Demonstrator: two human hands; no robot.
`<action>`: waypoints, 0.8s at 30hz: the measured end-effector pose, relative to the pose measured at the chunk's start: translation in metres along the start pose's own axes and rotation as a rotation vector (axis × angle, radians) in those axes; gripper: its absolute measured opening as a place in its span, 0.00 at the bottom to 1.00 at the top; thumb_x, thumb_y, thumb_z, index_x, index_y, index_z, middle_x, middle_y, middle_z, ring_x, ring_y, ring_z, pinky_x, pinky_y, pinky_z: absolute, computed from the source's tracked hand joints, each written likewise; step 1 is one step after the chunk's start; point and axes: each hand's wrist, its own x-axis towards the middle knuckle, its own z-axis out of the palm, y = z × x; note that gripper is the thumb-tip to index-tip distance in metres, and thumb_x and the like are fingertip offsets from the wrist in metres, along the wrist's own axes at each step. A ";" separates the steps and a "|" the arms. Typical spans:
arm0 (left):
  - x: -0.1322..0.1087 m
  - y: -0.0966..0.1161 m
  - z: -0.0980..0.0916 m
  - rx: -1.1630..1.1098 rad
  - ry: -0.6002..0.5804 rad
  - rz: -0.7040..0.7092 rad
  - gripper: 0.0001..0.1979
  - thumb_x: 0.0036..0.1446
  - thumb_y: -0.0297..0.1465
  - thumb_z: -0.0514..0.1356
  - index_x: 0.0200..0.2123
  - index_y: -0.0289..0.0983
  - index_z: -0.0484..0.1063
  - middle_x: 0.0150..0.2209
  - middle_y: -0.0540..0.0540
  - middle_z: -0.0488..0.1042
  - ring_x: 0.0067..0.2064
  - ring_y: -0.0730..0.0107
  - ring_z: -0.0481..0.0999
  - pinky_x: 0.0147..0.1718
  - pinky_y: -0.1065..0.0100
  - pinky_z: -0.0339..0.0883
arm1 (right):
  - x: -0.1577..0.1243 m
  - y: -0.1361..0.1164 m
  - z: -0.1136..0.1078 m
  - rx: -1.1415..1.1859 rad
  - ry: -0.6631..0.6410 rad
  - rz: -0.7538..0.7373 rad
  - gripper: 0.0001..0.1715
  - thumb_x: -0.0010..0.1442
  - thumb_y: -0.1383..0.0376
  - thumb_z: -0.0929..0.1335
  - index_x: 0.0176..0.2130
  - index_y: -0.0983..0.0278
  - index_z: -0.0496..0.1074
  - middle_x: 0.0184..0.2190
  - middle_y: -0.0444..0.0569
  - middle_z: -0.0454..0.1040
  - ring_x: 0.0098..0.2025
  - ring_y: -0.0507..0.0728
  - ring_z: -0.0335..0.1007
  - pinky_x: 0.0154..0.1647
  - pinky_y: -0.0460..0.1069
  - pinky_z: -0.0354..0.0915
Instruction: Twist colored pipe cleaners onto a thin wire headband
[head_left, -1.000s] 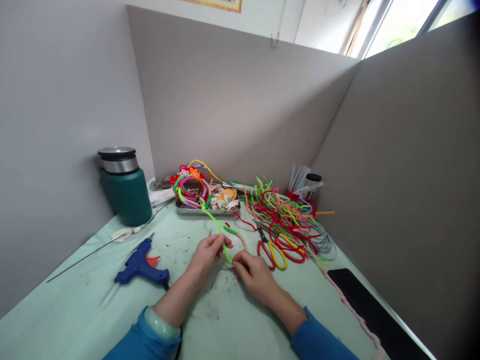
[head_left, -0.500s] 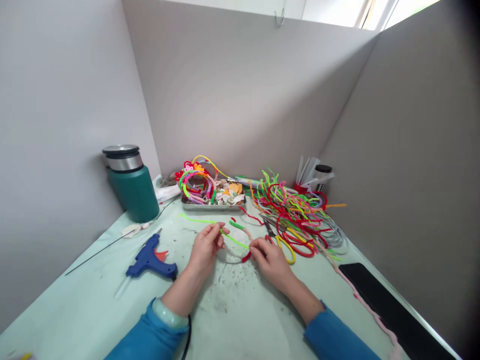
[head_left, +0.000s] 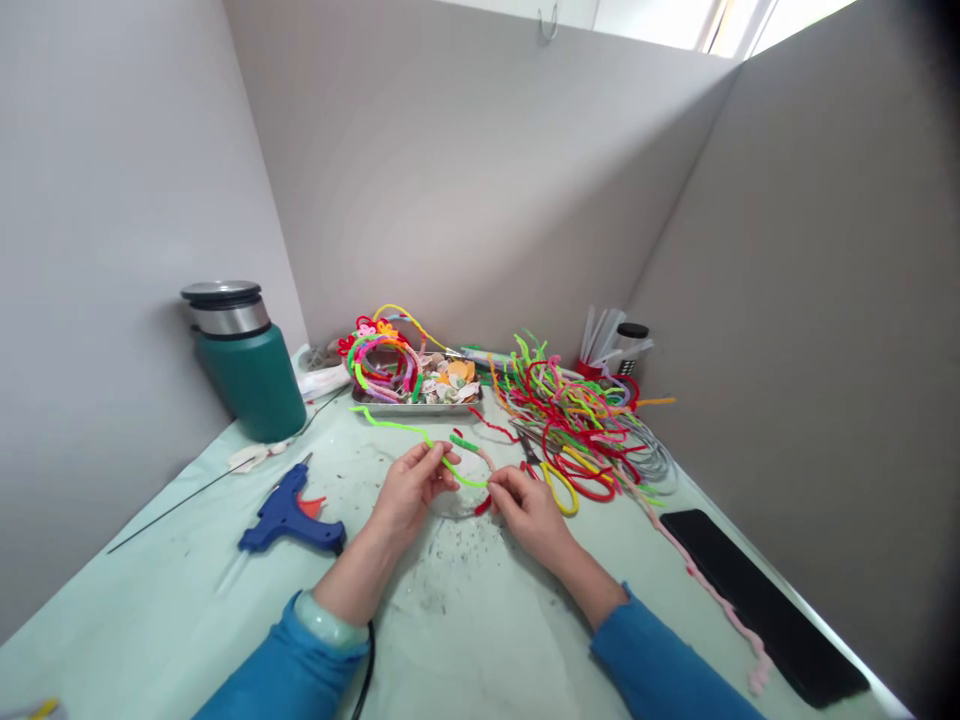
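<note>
Pinching from both sides, the left hand and the right hand are closed on a lime-green pipe cleaner, which is held just above the worktop between them. Its middle part is gripped by the left fingertips, and the part beside a short red piece by the right ones. The stem is judged to be very light, fluffy and easily bent, so it is best taken with fingertips only, close to the place of bending. To the left of the left hand a blue glue gun is laid. Just beyond the right hand yellow-handled scissors are seen, and behind them a heap of coloured pipe cleaners. Further beyond both hands a metal tray is placed, and far to the left a green flask.
</note>
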 end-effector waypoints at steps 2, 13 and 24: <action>-0.002 -0.001 0.002 0.050 -0.045 -0.049 0.12 0.49 0.34 0.62 0.34 0.31 0.70 0.32 0.46 0.73 0.23 0.79 0.69 0.26 0.71 0.69 | 0.000 -0.002 0.000 -0.019 0.024 -0.025 0.09 0.59 0.63 0.61 0.32 0.62 0.67 0.20 0.43 0.69 0.22 0.52 0.62 0.25 0.46 0.57; 0.000 -0.003 -0.001 0.079 -0.043 -0.069 0.12 0.50 0.34 0.61 0.35 0.31 0.70 0.29 0.47 0.72 0.20 0.81 0.66 0.21 0.74 0.64 | -0.001 -0.008 0.000 -0.056 -0.039 -0.217 0.09 0.59 0.67 0.62 0.30 0.64 0.69 0.26 0.46 0.70 0.29 0.53 0.64 0.32 0.47 0.58; -0.001 0.003 -0.004 0.116 -0.061 -0.067 0.12 0.53 0.37 0.56 0.33 0.33 0.69 0.15 0.58 0.54 0.14 0.84 0.46 0.13 0.78 0.43 | -0.005 -0.014 0.000 0.076 -0.176 -0.185 0.09 0.58 0.63 0.64 0.29 0.64 0.70 0.24 0.44 0.68 0.25 0.50 0.61 0.26 0.45 0.56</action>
